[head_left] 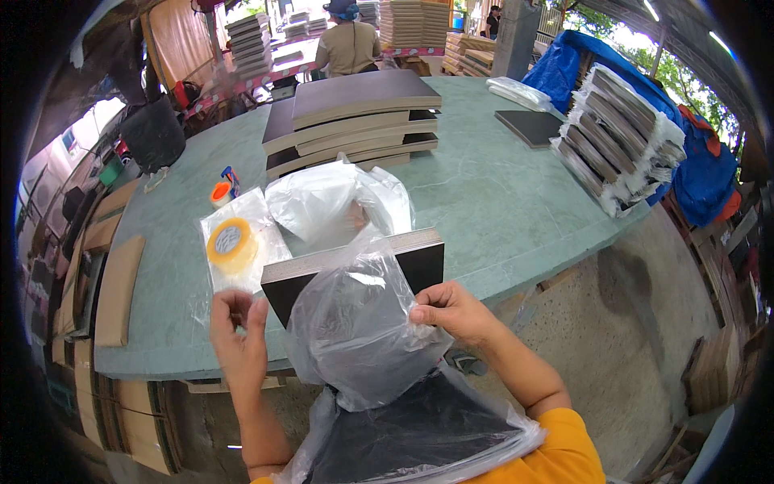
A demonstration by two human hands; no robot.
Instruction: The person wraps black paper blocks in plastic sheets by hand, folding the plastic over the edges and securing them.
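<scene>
A thick black panel (pixel 433 266) with pale edges stands upright near the table's front edge. In front of it hangs a clear plastic bag (pixel 355 323), hiding much of its face. My right hand (pixel 455 313) pinches the bag's right edge between thumb and fingers. To the left of the panel is my left hand (pixel 238 335), its fingers curled with a gap to the thumb and nothing visible between them. Behind the panel lies a heap of crumpled clear plastic (pixel 314 194). More clear plastic (pixel 411 431) covers a dark surface against my body.
A yellow tape roll (pixel 232 244) rests on flat plastic bags (pixel 254 206), near an orange and blue tape dispenser (pixel 222 189). Dark panels (pixel 363 98) are stacked on the green table (pixel 476 194). Wrapped panels (pixel 617 133) stand at right. Another person (pixel 347 44) sits beyond.
</scene>
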